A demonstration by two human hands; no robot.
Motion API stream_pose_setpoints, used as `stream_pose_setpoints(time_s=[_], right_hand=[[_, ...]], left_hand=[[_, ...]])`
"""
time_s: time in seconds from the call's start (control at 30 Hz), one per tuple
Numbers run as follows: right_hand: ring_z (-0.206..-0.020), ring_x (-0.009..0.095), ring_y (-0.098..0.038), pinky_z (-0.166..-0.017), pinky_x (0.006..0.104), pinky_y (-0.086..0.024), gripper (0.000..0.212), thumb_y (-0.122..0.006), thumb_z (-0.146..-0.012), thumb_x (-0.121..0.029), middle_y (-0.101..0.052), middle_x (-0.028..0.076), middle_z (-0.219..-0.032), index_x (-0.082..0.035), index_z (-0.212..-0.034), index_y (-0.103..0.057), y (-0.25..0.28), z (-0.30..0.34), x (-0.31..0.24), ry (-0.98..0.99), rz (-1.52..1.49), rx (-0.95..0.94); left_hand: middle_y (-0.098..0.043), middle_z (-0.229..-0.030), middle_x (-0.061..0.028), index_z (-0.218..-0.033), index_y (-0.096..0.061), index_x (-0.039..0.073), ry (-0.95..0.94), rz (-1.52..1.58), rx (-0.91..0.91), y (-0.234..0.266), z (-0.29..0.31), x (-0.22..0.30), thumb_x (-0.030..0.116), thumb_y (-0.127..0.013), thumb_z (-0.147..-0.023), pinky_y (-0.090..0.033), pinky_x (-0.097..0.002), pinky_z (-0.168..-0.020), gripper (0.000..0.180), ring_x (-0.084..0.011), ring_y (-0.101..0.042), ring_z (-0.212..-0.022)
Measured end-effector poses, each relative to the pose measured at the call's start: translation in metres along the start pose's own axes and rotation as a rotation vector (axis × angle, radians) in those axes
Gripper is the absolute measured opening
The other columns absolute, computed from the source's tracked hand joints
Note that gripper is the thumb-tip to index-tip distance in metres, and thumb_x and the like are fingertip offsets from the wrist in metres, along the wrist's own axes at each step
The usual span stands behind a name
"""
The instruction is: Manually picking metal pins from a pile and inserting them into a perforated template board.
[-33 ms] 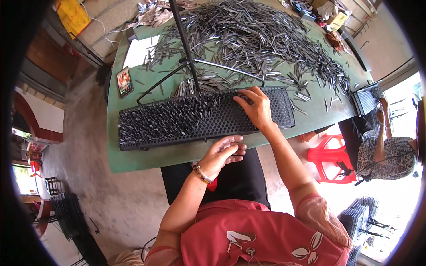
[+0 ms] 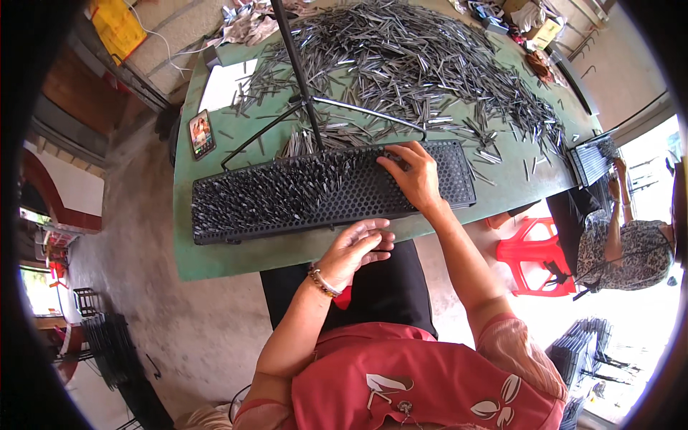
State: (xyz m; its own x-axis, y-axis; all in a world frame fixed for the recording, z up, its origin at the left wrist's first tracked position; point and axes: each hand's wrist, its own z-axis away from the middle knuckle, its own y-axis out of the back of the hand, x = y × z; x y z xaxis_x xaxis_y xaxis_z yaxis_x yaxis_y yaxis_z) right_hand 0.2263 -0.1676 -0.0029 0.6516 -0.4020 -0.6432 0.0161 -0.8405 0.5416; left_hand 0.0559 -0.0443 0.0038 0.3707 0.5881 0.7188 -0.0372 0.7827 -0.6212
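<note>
A long black perforated tray (image 2: pixel 358 197) lies along the near edge of the green table. Thin dark strips (image 2: pixel 258 190) stand crowded in its left and middle holes; bare holes show farther right. Over the tray's right half, my right hand (image 2: pixel 416 175) has its fingers bent down and thumb and fingertips close together at the surface. Whatever they pinch is too small to make out. My left hand (image 2: pixel 356 247), with a beaded bracelet, hovers just off the tray's front edge. Its fingers are loosely curled and apart, and no held thing shows.
Behind the tray a large heap of dark strips (image 2: pixel 423 57) covers the table (image 2: pixel 222 261). A black stand (image 2: pixel 304 86) rises behind the tray, its legs spread. A phone (image 2: pixel 202 134) and white paper (image 2: pixel 228 84) lie left. At right are a red stool (image 2: pixel 530 251) and another person (image 2: pixel 623 251).
</note>
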Motion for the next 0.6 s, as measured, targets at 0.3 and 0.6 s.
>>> stream_pose_setpoints(time_s=[0.3, 0.6], right_hand=[[-0.066, 0.014, -0.060, -0.060, 0.0247, -0.047, 0.014, -0.067, -0.081, -0.008, -0.063, 0.009, -0.083, 0.000, -0.093, -0.068, 0.073, 0.011, 0.034, -0.262, -0.107, 0.159], [-0.075, 0.019, -0.061, -0.069, 0.0309, -0.048, 0.049, -0.076, -0.072, -0.025, -0.065, 0.012, -0.094, -0.002, -0.113, -0.061, 0.102, -0.086, 0.134, -0.291, 0.125, -0.316]], left_hand=[[-0.063, -0.099, -0.0112, -0.113, -0.055, -0.002, -0.357, -0.180, 0.284, 0.020, 0.031, 0.140, 0.006, -0.050, -0.091, -0.054, -0.0318, -0.081, 0.024, -0.0185, -0.062, -0.090], [-0.059, -0.103, -0.0096, -0.116, -0.051, 0.000, 0.087, -0.976, 0.642, 0.157, -0.105, 0.255, 0.029, -0.065, -0.083, -0.052, -0.0339, -0.080, 0.047, -0.0213, -0.058, -0.095]])
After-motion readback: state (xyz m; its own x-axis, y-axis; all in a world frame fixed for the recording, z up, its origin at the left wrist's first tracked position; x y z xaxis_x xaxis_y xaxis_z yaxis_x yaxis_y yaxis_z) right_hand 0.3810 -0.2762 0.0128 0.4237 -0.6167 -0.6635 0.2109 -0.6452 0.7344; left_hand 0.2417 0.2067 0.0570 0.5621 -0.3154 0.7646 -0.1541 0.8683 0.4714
